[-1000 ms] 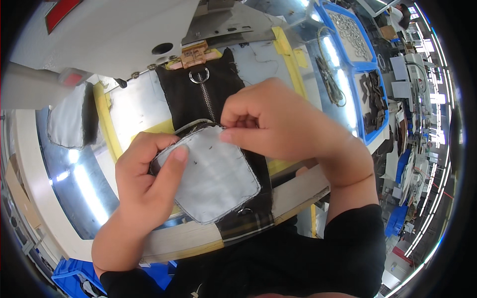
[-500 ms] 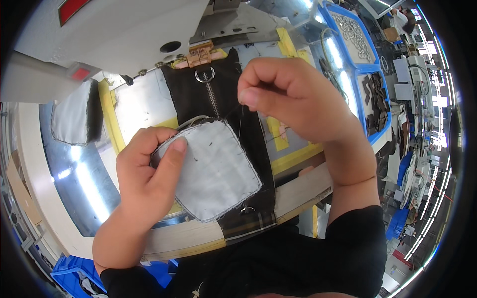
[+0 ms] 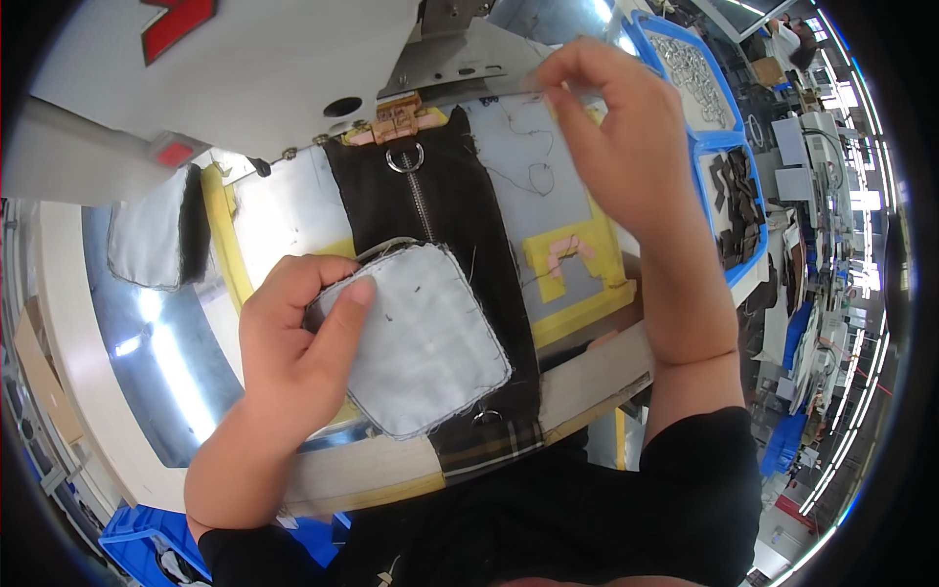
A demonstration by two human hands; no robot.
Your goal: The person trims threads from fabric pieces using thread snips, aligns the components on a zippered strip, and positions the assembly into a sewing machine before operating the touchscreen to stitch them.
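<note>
My left hand (image 3: 298,338) grips the left edge of a rounded square pale grey fabric piece (image 3: 430,338), thumb on top. Stitching and frayed threads run along its dark rim. Beneath it lies a long black fabric strip (image 3: 460,210) with a metal zipper (image 3: 420,205) and a D-ring (image 3: 404,158) near its far end. Up and to the right, my right hand (image 3: 621,132) is raised by the machine's metal plate, thumb and forefinger tips close together in a pinch. What is between them is too small to make out. A thin dark thread (image 3: 539,179) curls below that hand.
A large white machine (image 3: 235,68) overhangs the far left. Another grey fabric piece (image 3: 147,240) lies at left. Blue trays at right contain metal rings (image 3: 693,83) and dark fabric tabs (image 3: 736,201). Yellow tape (image 3: 587,313) borders the work plate. A blue bin (image 3: 147,533) stands lower left.
My right hand has moved up and away from the fabric piece, toward the machine. My left hand keeps its grip, shifted very slightly. The thread curl now shows on the plate.
</note>
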